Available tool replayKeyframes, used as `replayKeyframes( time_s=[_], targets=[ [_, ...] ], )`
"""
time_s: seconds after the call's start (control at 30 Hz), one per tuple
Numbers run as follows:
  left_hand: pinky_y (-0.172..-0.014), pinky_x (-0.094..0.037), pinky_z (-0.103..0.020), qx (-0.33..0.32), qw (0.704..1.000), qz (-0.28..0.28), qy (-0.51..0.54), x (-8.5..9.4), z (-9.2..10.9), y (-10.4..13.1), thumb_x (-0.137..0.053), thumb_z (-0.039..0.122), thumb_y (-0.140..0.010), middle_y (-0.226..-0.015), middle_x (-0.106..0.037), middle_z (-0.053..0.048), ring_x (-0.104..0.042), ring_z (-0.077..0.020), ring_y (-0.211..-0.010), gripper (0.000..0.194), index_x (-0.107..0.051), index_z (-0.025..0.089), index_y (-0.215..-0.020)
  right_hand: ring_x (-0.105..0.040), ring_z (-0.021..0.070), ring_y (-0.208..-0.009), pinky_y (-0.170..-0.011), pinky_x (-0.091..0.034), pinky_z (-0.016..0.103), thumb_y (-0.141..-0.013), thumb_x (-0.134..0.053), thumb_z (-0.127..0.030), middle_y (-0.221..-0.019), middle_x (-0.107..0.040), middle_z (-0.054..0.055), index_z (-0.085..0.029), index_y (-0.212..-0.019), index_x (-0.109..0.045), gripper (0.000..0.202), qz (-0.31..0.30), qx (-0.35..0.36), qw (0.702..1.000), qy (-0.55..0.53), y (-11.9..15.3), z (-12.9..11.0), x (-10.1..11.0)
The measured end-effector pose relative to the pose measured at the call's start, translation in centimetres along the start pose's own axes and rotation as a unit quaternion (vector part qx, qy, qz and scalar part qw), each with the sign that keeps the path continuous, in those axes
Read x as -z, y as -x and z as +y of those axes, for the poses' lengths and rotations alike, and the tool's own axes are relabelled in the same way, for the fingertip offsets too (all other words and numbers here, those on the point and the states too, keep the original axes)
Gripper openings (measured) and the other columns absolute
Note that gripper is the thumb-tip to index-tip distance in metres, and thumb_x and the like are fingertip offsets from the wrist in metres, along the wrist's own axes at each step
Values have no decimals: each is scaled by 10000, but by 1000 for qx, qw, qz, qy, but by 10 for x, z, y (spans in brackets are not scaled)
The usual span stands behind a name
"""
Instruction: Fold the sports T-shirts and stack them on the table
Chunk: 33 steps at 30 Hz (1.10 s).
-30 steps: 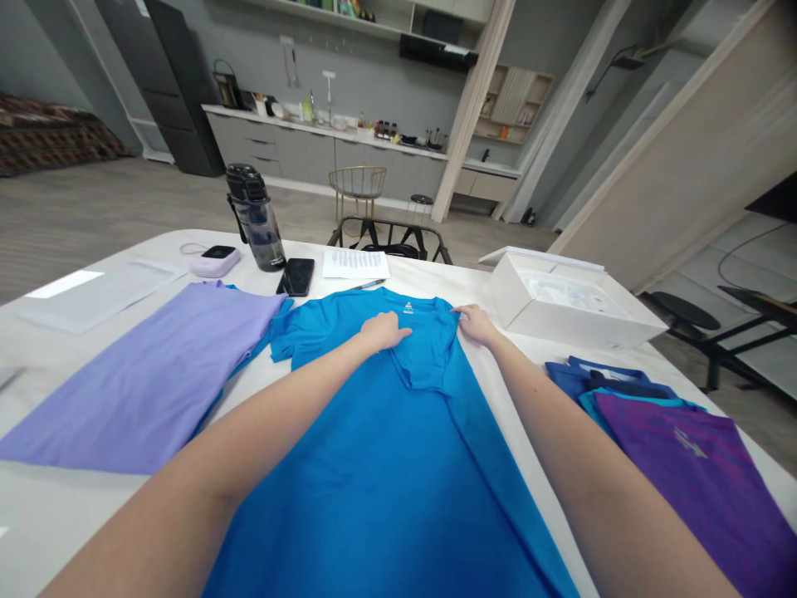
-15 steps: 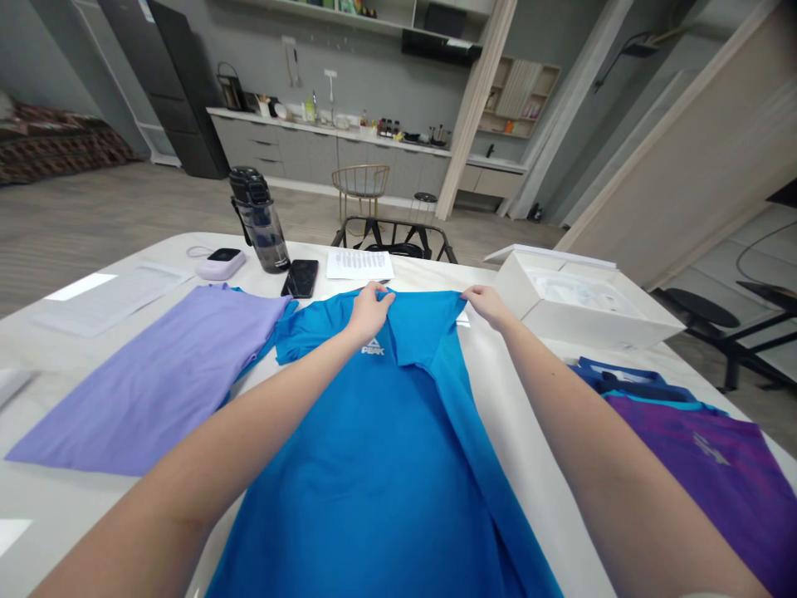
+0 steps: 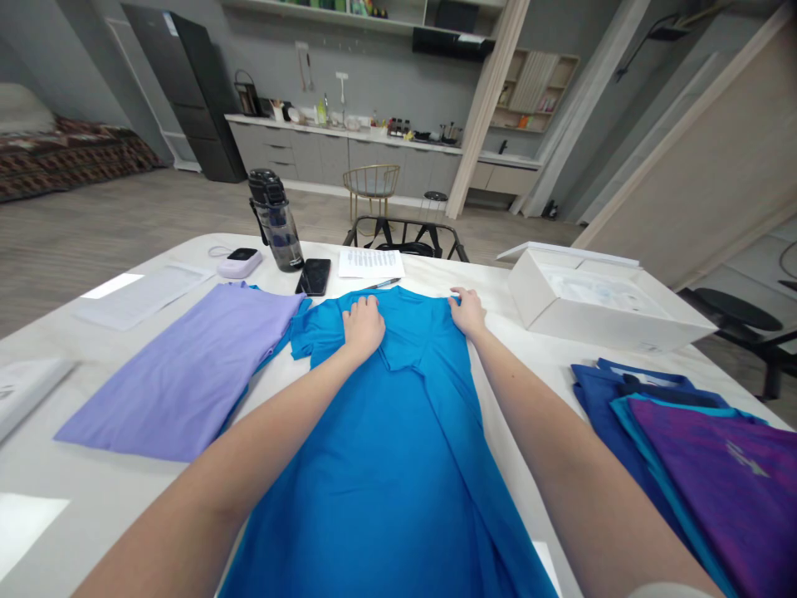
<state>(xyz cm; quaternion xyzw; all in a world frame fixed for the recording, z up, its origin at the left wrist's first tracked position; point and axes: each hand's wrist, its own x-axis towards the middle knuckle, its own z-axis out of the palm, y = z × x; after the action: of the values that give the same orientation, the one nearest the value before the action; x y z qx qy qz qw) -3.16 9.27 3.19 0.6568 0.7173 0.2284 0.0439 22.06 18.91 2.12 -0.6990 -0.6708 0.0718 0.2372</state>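
A blue T-shirt (image 3: 379, 465) is spread out in front of me, its collar toward the far side of the table. Its right side is folded inward, with the sleeve lying across the chest. My left hand (image 3: 364, 328) rests on the upper chest, fingers a little bent and apart, and the logo is covered. At the right shoulder edge, my right hand (image 3: 468, 312) touches the fabric with thumb and fingers parted. A folded lilac shirt (image 3: 193, 370) lies to the left, with some blue cloth showing beneath it.
Folded shirts, a purple one (image 3: 722, 473) on top, are stacked at right. Behind them sits an open white box (image 3: 598, 320). Along the far side are a water bottle (image 3: 278, 228), a phone (image 3: 314, 276), a printed sheet (image 3: 372, 264), a pen (image 3: 384, 284) and a lilac device (image 3: 240, 264).
The sleeve stretched between my hands is now laid down on the chest. My left hand has shifted toward me and released its pinch; my right hand has loosened at the shoulder. The view turned slightly left.
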Motion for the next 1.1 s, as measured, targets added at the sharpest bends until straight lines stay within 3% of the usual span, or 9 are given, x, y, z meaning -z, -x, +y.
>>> replayKeyframes(
  time_s=[0.07,0.13,0.2,0.37,0.7,0.9,1.1],
  targets=[
    [-1078,-392,-455,-100,995,10,-23,-1,3,10,-402,207,-982,-1343,-608,-162,-543,-309,-1283,392,-543,201,-1348,-515,337,-1265,-1029,-418,549,-1016,-400,-353,-1411,-543,152,-241,-1402,-568,436,13,35,999,31,14,-3,4],
    [-1156,-334,-430,-195,980,-21,-19,-4,5,22,-374,265,-1013,-1452,-547,-136,-481,-277,-1367,425,-527,221,-1407,-446,336,-1361,-1106,-349,573,-1040,-344,-376,-1527,-466,146,-224,-1454,-518,474,8,93,994,57,34,-6,8],
    [-1222,-253,-444,-226,972,-68,-12,-10,7,32,-375,394,-1030,-1542,-479,-117,-400,-274,-1449,467,-513,238,-1449,-352,318,-1454,-1175,-261,588,-1057,-300,-432,-1614,-375,115,-227,-1505,-464,519,-30,140,987,70,57,-7,11],
    [-1263,-115,-526,-188,970,-152,-21,-25,3,43,-356,623,-995,-1659,-309,-66,-205,-293,-1555,648,-410,300,-1553,-185,319,-1547,-1202,-144,669,-1045,-237,-595,-1680,-237,66,-258,-1600,-323,655,-162,141,973,89,112,-3,12],
    [-1271,-82,-485,-190,970,-147,-39,-25,3,45,-298,614,-1001,-1678,-256,-42,-178,-262,-1564,664,-371,297,-1579,-151,301,-1559,-1203,-94,689,-1052,-251,-583,-1685,-212,44,-309,-1608,-296,622,-166,125,975,79,163,4,33],
    [-1267,-77,-483,-191,969,-149,-46,-26,3,45,-292,620,-998,-1679,-254,-46,-171,-262,-1566,674,-359,295,-1584,-149,288,-1562,-1231,-108,627,-1039,-282,-605,-1686,-209,33,-332,-1603,-313,627,-193,152,969,11,236,23,69],
    [-1262,-57,-526,-190,970,-142,-62,-17,9,49,-312,569,-1011,-1671,-276,-55,-191,-273,-1560,629,-377,297,-1575,-144,306,-1561,-1240,-95,608,-996,-358,-677,-1692,-173,30,-356,-1600,-318,685,-217,172,960,45,303,29,95]
  ],
)
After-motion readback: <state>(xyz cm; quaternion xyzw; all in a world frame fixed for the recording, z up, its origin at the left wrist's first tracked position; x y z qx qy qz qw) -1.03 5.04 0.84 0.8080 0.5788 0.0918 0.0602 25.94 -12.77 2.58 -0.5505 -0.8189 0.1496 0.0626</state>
